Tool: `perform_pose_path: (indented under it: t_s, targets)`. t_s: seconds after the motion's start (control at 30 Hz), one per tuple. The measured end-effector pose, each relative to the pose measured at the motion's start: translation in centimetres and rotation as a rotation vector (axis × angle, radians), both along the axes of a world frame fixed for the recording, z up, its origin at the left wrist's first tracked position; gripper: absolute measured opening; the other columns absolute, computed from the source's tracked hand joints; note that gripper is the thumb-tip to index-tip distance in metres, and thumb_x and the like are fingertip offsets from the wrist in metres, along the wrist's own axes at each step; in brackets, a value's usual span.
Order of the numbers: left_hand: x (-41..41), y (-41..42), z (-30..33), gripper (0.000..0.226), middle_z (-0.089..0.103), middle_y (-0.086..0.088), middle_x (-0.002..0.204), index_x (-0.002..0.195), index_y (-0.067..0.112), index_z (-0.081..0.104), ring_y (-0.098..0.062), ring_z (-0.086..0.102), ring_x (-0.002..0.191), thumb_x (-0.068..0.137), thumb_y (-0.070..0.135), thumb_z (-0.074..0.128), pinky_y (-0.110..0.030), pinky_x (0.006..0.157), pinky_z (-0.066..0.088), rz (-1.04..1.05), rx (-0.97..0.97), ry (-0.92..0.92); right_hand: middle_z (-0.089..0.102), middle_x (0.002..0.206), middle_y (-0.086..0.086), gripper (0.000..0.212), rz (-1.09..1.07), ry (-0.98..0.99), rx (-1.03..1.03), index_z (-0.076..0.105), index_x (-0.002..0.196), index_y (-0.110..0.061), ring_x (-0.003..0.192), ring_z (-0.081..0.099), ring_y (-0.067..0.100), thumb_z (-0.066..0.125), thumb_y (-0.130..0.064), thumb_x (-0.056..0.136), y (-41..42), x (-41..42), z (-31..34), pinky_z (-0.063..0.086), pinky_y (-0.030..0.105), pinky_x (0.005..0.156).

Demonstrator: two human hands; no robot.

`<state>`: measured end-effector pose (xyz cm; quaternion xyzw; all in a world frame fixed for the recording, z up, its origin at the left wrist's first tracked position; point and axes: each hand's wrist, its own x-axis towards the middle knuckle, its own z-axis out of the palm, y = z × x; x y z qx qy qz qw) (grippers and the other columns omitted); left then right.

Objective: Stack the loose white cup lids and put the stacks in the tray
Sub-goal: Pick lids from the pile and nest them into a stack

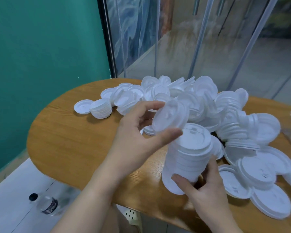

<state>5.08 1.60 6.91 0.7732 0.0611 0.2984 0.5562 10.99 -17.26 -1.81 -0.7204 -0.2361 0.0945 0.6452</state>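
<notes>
A teal wall (40,56) is seen on the left and clear plastic strip curtains (200,39) hang behind the work surface, with a pale tiled floor (15,190) below. Most of the lower view is filled by a rounded wooden table (71,140), whose grain runs across its top.

A large heap of loose white cup lids (200,101) is spread over the far and right parts of the table, many of them tilted or overlapping. Several flat lids (259,169) are laid near the right edge. A small separate stack (101,108) is set at the left end of the heap, with a single lid (81,106) lying flat just beside it.

A tall stack of lids (186,158) is held tilted above the table's near edge. It is gripped low down by the right hand (207,190), whose thumb and fingers are curled round its base. Just above the top of this stack, one lid (170,116) is held on a slant by the left hand (138,133), pinched between the thumb underneath and the fingers at its upper rim.

On the floor, a clear plastic bottle (45,204) with a dark cap and dark label is seen lying on its side. A white object with round holes (133,217) is partly seen under the table's edge; what it is cannot be told.
</notes>
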Motion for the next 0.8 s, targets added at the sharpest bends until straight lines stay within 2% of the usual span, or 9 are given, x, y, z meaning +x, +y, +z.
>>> perform_pose_path:
  t_s: [0.07,0.17,0.27,0.37,0.47,0.6,0.7,0.8]
  targets:
    - [-0.1,-1.1,0.4,0.058,0.069,0.006,0.123,0.124,0.028,0.069,-0.02,0.064,0.12,0.072,0.047,0.086,-0.038,0.102,0.052,-0.094,0.056,0.035,0.065,0.117,-0.029,0.087,-0.002,0.009,-0.002,0.048,0.127,-0.056,0.11,0.062,-0.004,0.085,-0.058,0.048,-0.1,0.0,-0.2,0.054,0.015,0.079]
    - [0.2,-2.0,0.3,0.056,0.067,0.014,0.125,0.124,0.026,0.07,-0.012,0.06,0.127,0.074,0.045,0.088,-0.027,0.104,0.048,-0.155,0.151,0.094,0.065,0.119,-0.024,0.085,0.01,0.005,-0.011,0.048,0.129,-0.058,0.112,0.063,0.001,0.085,-0.059,0.052,-0.2,0.1,-0.4,0.055,0.022,0.082]
    - [0.5,-2.6,0.3,0.054,0.064,0.02,0.128,0.125,0.026,0.071,-0.001,0.055,0.129,0.076,0.046,0.086,-0.014,0.104,0.041,-0.169,0.211,0.119,0.064,0.118,-0.029,0.089,0.001,-0.007,-0.009,0.048,0.134,-0.05,0.112,0.061,-0.003,0.084,-0.058,0.053,-0.2,0.1,-0.4,0.051,0.013,0.082]
    - [0.6,-2.7,0.2,0.055,0.063,0.022,0.129,0.126,0.027,0.07,0.002,0.053,0.13,0.077,0.049,0.079,-0.011,0.104,0.038,-0.173,0.242,0.129,0.063,0.118,-0.03,0.09,0.002,0.005,-0.007,0.047,0.135,-0.048,0.112,0.06,-0.005,0.087,-0.052,0.054,-0.1,0.1,-0.3,0.05,0.01,0.081]
    - [0.6,-2.2,-0.2,0.055,0.062,0.024,0.131,0.128,0.029,0.068,0.001,0.054,0.131,0.079,0.049,0.085,-0.015,0.106,0.041,-0.209,0.202,0.153,0.063,0.119,-0.03,0.09,0.006,0.012,-0.015,0.045,0.134,-0.053,0.113,0.061,-0.004,0.088,-0.052,0.054,-0.1,0.1,-0.3,0.052,0.013,0.083]
    - [0.3,-1.3,-0.5,0.058,0.064,0.021,0.133,0.131,0.036,0.064,-0.005,0.058,0.129,0.077,0.049,0.08,-0.03,0.109,0.046,-0.265,0.128,0.198,0.064,0.123,-0.028,0.089,0.006,0.015,-0.013,0.044,0.132,-0.061,0.116,0.061,-0.002,0.085,-0.057,0.054,0.0,-0.1,-0.1,0.053,0.015,0.086]
    - [0.2,-0.6,-0.3,0.067,0.063,0.018,0.137,0.14,0.037,0.056,-0.006,0.058,0.13,0.079,0.044,0.083,-0.034,0.11,0.047,-0.304,0.107,0.209,0.064,0.123,-0.03,0.088,0.004,0.02,0.0,0.045,0.131,-0.061,0.115,0.061,-0.004,0.086,-0.056,0.053,0.1,-0.2,0.0,0.051,0.012,0.085]
    - [0.6,1.3,-0.9,0.065,0.063,0.014,0.138,0.142,0.032,0.054,-0.009,0.058,0.131,0.083,0.05,0.072,-0.037,0.107,0.048,-0.24,0.059,0.176,0.063,0.12,-0.034,0.09,0.008,0.013,-0.002,0.045,0.132,-0.054,0.113,0.06,-0.008,0.097,-0.051,0.058,0.0,-0.2,0.2,0.05,0.008,0.083]
